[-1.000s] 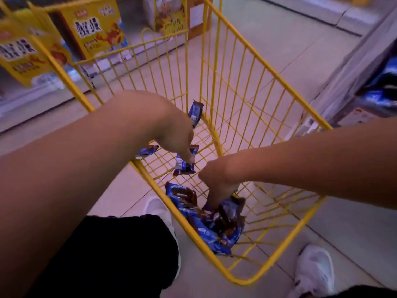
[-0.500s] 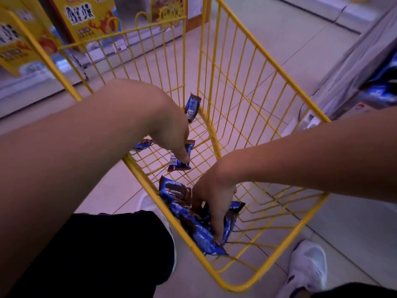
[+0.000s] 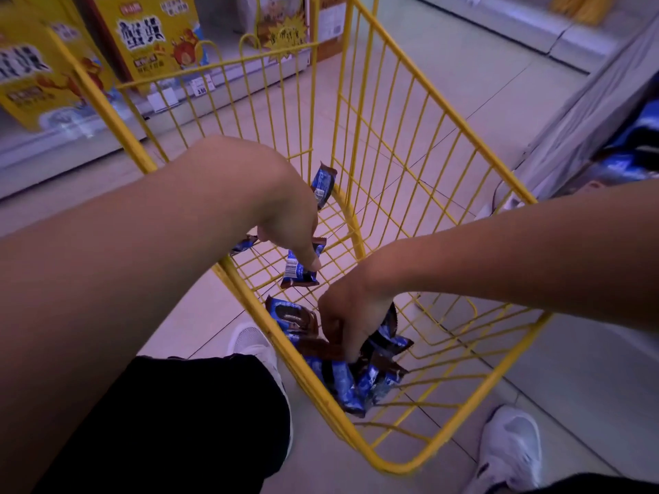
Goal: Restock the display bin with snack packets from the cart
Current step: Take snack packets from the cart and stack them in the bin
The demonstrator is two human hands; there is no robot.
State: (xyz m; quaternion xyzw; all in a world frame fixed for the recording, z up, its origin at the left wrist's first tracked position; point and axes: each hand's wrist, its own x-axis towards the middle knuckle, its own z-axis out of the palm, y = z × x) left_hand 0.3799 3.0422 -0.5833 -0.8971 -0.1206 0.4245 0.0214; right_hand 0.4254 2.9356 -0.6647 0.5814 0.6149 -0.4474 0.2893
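Large dark Chinese characters, too blurred to read, stand on the yellow crab-printed boxes. A small shelf price tag reads about "3.80". A barcode shows on one blue snack packet; its digits are illegible.

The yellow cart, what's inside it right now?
Inside the yellow cart, blue and brown snack packets lie heaped in the near corner. The right hand digs into them; the left hand holds more. Both hands cover some packets, so no count is possible.

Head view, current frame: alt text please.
Both hands reach into a yellow wire cart: the left hand holds snack packets, the right hand digs into a pile of blue packets in the near corner.
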